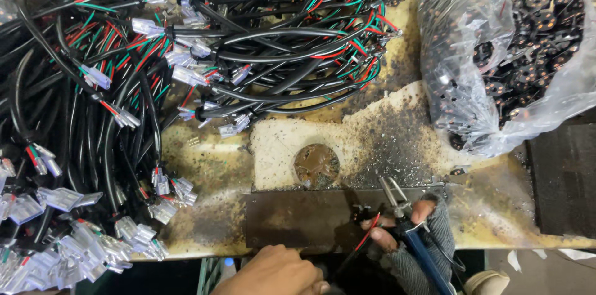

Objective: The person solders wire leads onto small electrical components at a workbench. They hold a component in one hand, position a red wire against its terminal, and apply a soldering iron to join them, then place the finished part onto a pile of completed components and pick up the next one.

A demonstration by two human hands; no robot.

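Note:
My right hand (417, 233), in a grey fingerless glove, grips a blue-handled soldering iron (403, 214) whose metal tip points up-left over a dark metal plate (298, 217). The same hand's fingers pinch a black cable with red and green wire ends (370, 228) at the plate's near edge. My left hand (273, 273) is bare and sits low at the bench edge, fingers curled; what it holds is hidden.
A large pile of black cables (124, 96) with red, green and black leads and clear plastic connectors covers the left and top. A clear plastic bag of small black round parts (515, 53) lies at the right. A hole (316, 165) sits in the stained bench.

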